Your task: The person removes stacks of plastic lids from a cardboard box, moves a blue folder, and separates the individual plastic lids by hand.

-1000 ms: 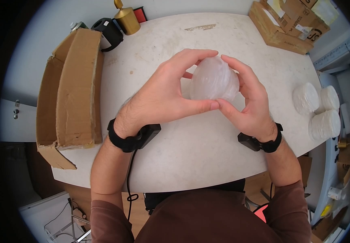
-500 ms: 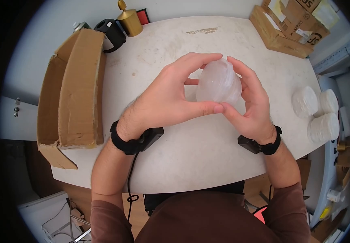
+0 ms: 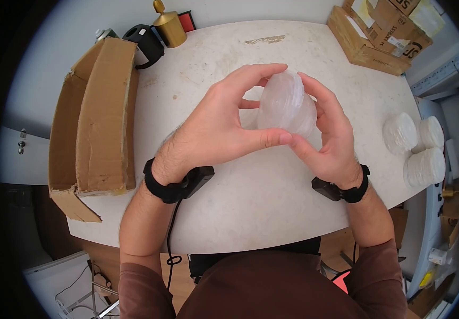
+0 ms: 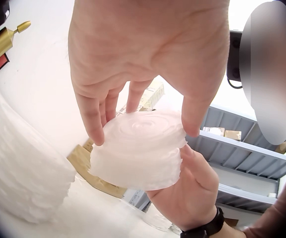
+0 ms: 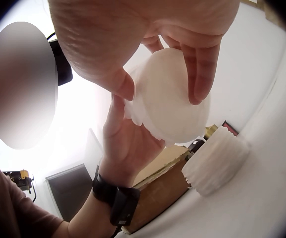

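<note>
A round, translucent white bundle (image 3: 285, 103) is held up between both hands over the table. My left hand (image 3: 213, 125) grips it from the left, fingers over its far edge and thumb along its near edge. On the right, my right hand (image 3: 336, 135) holds it the same way, and the two thumb tips meet. In the left wrist view the bundle (image 4: 138, 153) shows concentric rings on one face and two layers with a ragged seam. Its other face looks smooth in the right wrist view. Another white bundle (image 5: 215, 161) stands on the table below, mostly hidden from the head view.
Three white wrapped bundles (image 3: 399, 133) stand at the table's right edge. A long open cardboard box (image 3: 104, 117) lies at the left. Behind it are a black container (image 3: 144, 45) and a brass-coloured canister (image 3: 170, 29). Cardboard boxes (image 3: 378, 58) occupy the back right corner.
Both hands still grip the bundle. It has shifted slightly right and turned, so the seam between its two layers shows more plainly. The left fingertips have moved a little.
</note>
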Demonstrator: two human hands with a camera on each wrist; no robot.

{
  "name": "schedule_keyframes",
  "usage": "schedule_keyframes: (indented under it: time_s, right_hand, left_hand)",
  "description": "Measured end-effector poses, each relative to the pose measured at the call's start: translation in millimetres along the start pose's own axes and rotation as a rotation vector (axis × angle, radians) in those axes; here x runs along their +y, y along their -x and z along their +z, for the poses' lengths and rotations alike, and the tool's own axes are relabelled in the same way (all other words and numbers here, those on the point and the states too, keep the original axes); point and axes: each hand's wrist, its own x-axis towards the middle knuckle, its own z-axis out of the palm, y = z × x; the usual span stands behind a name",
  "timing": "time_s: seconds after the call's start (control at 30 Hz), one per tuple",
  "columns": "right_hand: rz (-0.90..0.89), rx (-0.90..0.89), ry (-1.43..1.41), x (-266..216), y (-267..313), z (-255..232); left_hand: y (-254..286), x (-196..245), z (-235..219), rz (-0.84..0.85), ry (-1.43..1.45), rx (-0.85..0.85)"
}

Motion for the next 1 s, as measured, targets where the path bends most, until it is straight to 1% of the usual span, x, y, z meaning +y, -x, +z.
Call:
schedule_keyframes:
  time_s: [0.13, 0.37, 0.43, 0.63, 0.77, 1.0]
  right_hand:
    - [0.001, -0.033, 0.059, 0.8, 1.0, -1.7]
    - [-0.026, -0.039, 0.054, 3.2, 0.9, -2.7]
    - [0.001, -0.047, 0.050, 2.1, 0.8, -3.0]
    - [-0.039, -0.047, 0.060, 1.7, -0.9, -3.9]
    - [-0.041, -0.073, 0.082, 2.0, -0.4, -4.7]
    - [-0.014, -0.068, 0.033, 3.7, -0.2, -2.4]
  left_hand:
    - [0.1, -1.4, 0.7, 0.011, -0.017, -0.004]
    - [1.8, -1.1, -1.5, -0.015, -0.004, -0.033]
    - [1.5, -2.6, -5.0, -0.011, -0.031, -0.091]
    - [2.3, 1.3, -10.0, -0.020, -0.034, -0.130]
    - [4.1, -1.6, -13.8, 0.005, -0.047, -0.159]
    - [3.9, 4.7, -18.2, -0.027, -0.127, -0.236]
